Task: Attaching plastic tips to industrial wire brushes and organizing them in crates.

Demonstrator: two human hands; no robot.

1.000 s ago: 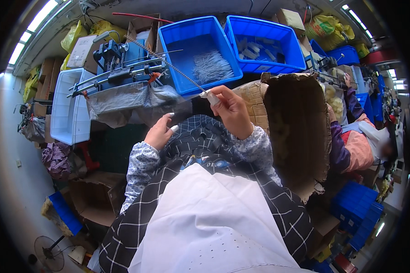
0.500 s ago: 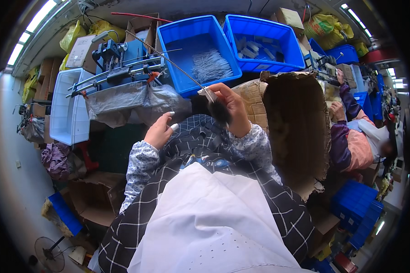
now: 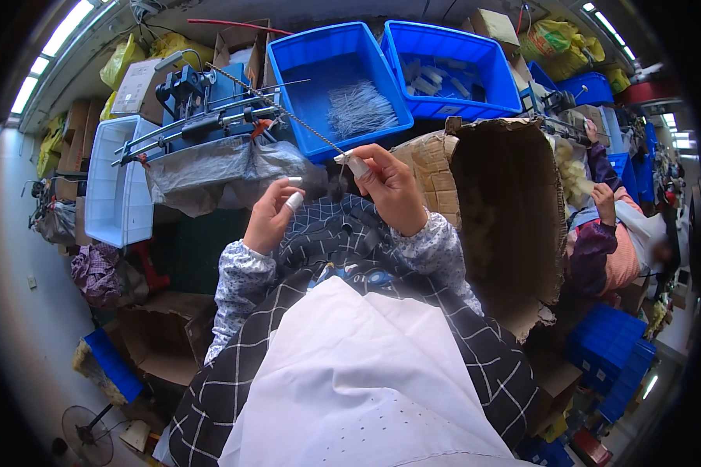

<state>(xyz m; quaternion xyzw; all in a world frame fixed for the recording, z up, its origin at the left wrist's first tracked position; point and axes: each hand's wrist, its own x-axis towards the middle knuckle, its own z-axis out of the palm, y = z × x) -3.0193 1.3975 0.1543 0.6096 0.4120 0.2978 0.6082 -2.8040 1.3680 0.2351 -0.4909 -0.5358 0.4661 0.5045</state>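
Note:
My right hand (image 3: 389, 187) pinches the near end of a long thin twisted rod (image 3: 276, 105) that runs up and left across a blue bin. A small white piece sits at the fingertips, and one finger wears white tape. My left hand (image 3: 273, 218) hovers lower left with taped fingertips, close to a dark tuft (image 3: 331, 189) between the hands; I cannot tell whether it grips anything. The blue bin (image 3: 304, 93) behind holds a bundle of thin pale wires (image 3: 360, 109).
A second blue bin (image 3: 487, 74) with white pieces stands to the right. A metal machine (image 3: 199, 105) sits left on plastic sheeting, beside a white crate (image 3: 117, 194). A large open cardboard box (image 3: 506, 210) is at my right. Another person (image 3: 615, 241) works further right.
My right hand has moved slightly left and lower with the rod end, then steadied. My left hand has stayed near the same spot, fingers a little more raised.

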